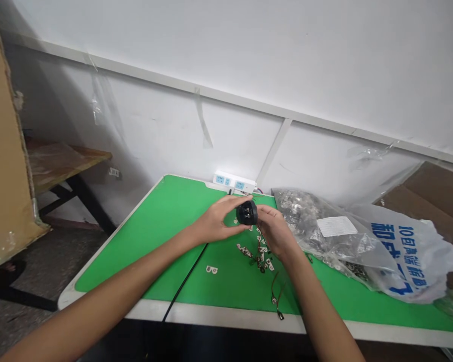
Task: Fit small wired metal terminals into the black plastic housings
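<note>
Above the green tabletop (147,221) I hold up a round black plastic housing (246,213), its open face toward me with small metal parts inside. My left hand (221,216) grips it from the left, thumb below and fingers above. At its right side my right hand (274,226) is closed, fingertips against the housing; whether a small part is pinched there is hidden. Below the hands lies a scatter of small white and metal pieces (262,251). Two white pieces (212,269) lie apart to the left. Thin brown wires with metal ends (275,299) rest near the front edge.
A white power strip (234,182) stands at the table's back edge by the wall. Clear plastic bags of metal parts (305,206) and a white printed bag (411,256) cover the right side. A black cable (184,281) crosses the front edge. Cardboard (7,141) rises at far left.
</note>
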A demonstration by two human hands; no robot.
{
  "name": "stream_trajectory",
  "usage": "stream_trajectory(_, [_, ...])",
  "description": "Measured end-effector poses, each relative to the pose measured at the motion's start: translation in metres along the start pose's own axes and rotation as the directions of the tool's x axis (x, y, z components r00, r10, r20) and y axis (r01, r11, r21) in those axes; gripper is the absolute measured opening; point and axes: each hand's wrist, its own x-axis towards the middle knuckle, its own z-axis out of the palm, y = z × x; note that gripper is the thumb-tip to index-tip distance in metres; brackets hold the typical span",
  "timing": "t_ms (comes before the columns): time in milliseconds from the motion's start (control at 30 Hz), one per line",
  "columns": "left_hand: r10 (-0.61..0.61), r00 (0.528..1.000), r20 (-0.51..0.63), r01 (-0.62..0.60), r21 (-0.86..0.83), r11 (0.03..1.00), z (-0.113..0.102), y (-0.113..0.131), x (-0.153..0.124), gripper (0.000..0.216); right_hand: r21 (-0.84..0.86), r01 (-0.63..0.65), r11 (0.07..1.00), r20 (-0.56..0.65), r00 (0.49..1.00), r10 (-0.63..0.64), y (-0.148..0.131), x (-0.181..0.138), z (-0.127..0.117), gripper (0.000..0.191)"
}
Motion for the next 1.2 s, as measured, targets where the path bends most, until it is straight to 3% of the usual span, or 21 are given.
stream_trajectory(333, [0.027,0.999,0.022,-0.027,-0.004,1.000,-0.002,-0.002,0.001,0.074,-0.051,-0.013,0.999,0.019,1.000,0.014,-0.005,-0.001,-0.006,0.036])
stream_trajectory(600, [0.025,0.999,0.048,-0.025,0.006,1.000,0.001,-0.010,-0.004,0.070,-0.117,0.011,0.993,-0.044,0.999,-0.017,0.005,0.003,-0.007,0.039])
stream_trajectory(933, [-0.012,0.999,0.049,0.011,0.025,1.000,0.010,-0.020,-0.013,0.069,-0.042,0.018,0.999,-0.133,0.991,-0.024,0.027,0.007,0.000,0.028])
stream_trajectory(1200, [-0.030,0.998,0.064,0.029,0.012,1.000,0.011,-0.024,-0.013,0.071,-0.027,-0.028,0.999,-0.143,0.989,0.023,0.029,0.010,0.000,0.034])
